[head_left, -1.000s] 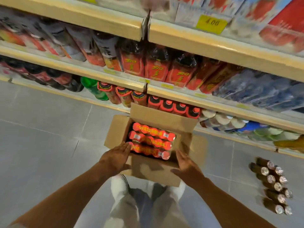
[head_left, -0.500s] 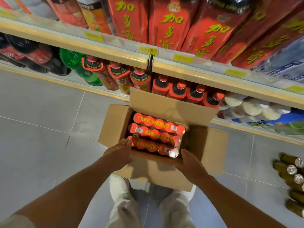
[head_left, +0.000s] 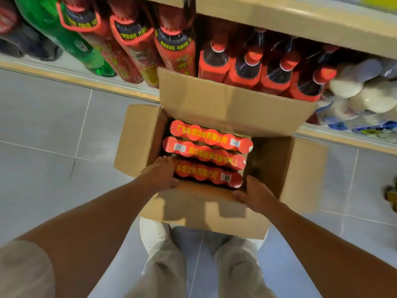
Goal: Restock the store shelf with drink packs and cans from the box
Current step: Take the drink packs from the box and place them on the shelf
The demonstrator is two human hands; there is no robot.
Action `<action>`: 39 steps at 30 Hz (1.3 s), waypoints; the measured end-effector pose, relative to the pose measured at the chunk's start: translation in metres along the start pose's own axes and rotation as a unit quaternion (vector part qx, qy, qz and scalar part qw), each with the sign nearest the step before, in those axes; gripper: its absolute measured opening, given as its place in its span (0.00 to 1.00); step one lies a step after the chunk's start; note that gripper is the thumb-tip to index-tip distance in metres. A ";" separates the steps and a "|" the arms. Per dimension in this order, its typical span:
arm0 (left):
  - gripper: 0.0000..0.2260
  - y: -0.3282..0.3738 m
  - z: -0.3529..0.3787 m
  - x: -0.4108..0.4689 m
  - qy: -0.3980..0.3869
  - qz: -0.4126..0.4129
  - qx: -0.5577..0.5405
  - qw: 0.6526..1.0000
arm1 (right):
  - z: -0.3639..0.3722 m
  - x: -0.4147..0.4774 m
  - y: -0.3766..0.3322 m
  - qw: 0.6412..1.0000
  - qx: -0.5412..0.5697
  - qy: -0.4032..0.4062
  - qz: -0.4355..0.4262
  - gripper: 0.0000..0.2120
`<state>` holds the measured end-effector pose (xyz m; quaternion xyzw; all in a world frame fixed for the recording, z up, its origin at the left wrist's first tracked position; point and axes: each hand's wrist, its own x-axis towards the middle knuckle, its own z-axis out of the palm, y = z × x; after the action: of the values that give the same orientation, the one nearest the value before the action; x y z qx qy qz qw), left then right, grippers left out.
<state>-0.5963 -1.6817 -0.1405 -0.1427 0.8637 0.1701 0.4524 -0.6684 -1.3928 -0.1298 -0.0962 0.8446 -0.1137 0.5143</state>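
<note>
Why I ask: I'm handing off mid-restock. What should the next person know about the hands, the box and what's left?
Left hand: open, straight fingers against the left end of the nearest drink pack.
Right hand: on the near rim of the box; grip unclear.
The box sits open on the floor before the bottom shelf, with three red packs lying inside.
Done: flaps open; no pack lifted yet.
Left: take out each pack and shelve it.
</note>
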 end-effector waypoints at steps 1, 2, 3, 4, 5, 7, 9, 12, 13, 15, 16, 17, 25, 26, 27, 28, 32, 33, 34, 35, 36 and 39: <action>0.35 0.000 0.004 0.006 0.003 -0.008 0.001 1.000 | 0.004 0.006 0.002 1.000 -0.005 -0.003 0.002 0.20; 0.33 0.000 0.008 0.011 0.007 -0.016 0.006 1.000 | 0.008 0.013 0.003 1.000 -0.009 -0.007 0.008 0.21; 0.33 0.000 0.012 0.017 0.008 -0.025 0.011 1.000 | 0.012 0.019 0.004 1.000 -0.011 -0.011 0.015 0.21; 0.34 0.001 0.016 0.023 0.007 -0.036 0.014 0.999 | 0.016 0.026 0.006 0.999 -0.014 -0.015 0.029 0.22; 0.34 0.002 0.019 0.027 0.006 -0.049 0.015 0.999 | 0.019 0.032 0.007 0.999 -0.011 -0.018 0.043 0.22; 0.33 0.003 0.025 0.036 0.008 -0.066 0.024 0.997 | 0.023 0.044 0.010 0.997 0.003 -0.019 0.070 0.23; 0.29 0.004 0.029 0.041 0.019 -0.072 0.047 0.996 | 0.027 0.053 0.012 0.997 0.020 -0.020 0.076 0.23; 0.27 0.007 0.032 0.047 0.022 -0.087 0.093 0.992 | 0.032 0.064 0.014 0.997 0.036 -0.025 0.065 0.25; 0.27 0.009 0.032 0.049 0.020 -0.090 0.106 0.990 | 0.033 0.068 0.014 0.997 0.038 -0.024 0.067 0.26; 0.24 0.009 0.034 0.055 0.022 -0.093 0.128 0.987 | 0.037 0.076 0.015 0.995 0.045 -0.020 0.081 0.29; 0.22 0.008 0.035 0.058 0.022 -0.094 0.136 0.986 | 0.039 0.080 0.015 0.994 0.047 -0.017 0.093 0.30; 0.21 0.007 0.036 0.061 0.021 -0.097 0.142 0.985 | 0.041 0.083 0.016 0.993 0.048 -0.011 0.104 0.31; 0.14 0.003 0.053 0.082 0.070 -0.117 0.178 0.975 | 0.050 0.105 0.022 0.988 0.060 0.025 0.139 0.37; 0.13 0.002 0.055 0.081 0.082 -0.112 0.191 0.972 | 0.051 0.106 0.022 0.988 0.061 0.031 0.135 0.37; 0.12 0.002 0.055 0.081 0.093 -0.106 0.207 0.968 | 0.051 0.106 0.023 0.989 0.061 0.035 0.132 0.37; 0.12 0.002 0.054 0.081 0.097 -0.103 0.220 0.965 | 0.051 0.105 0.023 0.989 0.060 0.038 0.128 0.35; 0.13 0.006 0.047 0.076 0.072 -0.106 0.237 0.963 | 0.044 0.101 0.023 0.990 0.053 0.034 0.127 0.29; 0.13 0.007 0.045 0.073 0.075 -0.107 0.242 0.961 | 0.042 0.099 0.023 0.989 0.051 0.037 0.130 0.28; 0.14 0.008 0.042 0.069 0.075 -0.107 0.243 0.961 | 0.039 0.096 0.023 0.989 0.051 0.039 0.131 0.27; 0.13 0.009 0.040 0.065 0.073 -0.106 0.242 0.962 | 0.037 0.093 0.023 0.990 0.051 0.039 0.128 0.26; 0.13 0.010 0.038 0.062 0.069 -0.106 0.239 0.963 | 0.035 0.090 0.023 0.990 0.051 0.037 0.123 0.24; 0.13 0.014 0.025 0.048 0.051 -0.113 0.231 0.965 | 0.026 0.075 0.021 0.992 0.043 0.027 0.115 0.22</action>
<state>-0.6104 -1.6633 -0.1914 -0.1395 0.8796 -0.0934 0.4450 -0.6801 -1.3958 -0.2111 0.0267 0.8578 -0.0928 0.5049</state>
